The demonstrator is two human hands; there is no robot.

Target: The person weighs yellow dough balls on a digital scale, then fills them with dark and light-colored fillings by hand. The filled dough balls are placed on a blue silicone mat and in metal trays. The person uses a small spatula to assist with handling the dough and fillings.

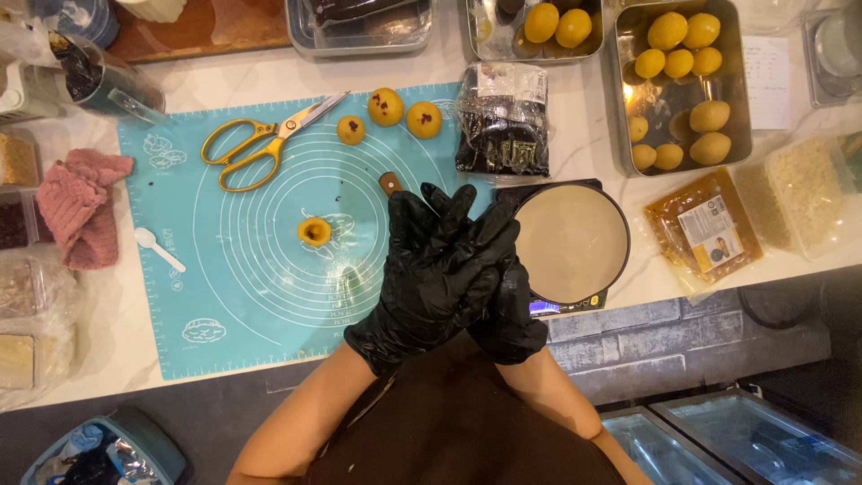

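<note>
Both my hands wear black gloves and press palm to palm over the near right part of a blue baking mat (224, 296). My left hand (422, 278) lies on top, fingers stretched out; my right hand (510, 310) is under it. Whatever lies between the palms is hidden. A small yellow dough cup (314, 232) sits on the mat to the left of my hands. Three yellow dough balls (386, 106) with dark red bits rest at the mat's far edge. A round scale (571, 242) stands just to the right of my hands.
Yellow-handled scissors (260, 142) and a small white spoon (158, 249) lie on the mat. A metal tray (742, 99) of yellow balls stands far right, next to a wrapped dark packet (503, 121). A pink cloth (83, 207) lies left. A brown filling bag (705, 229) lies right.
</note>
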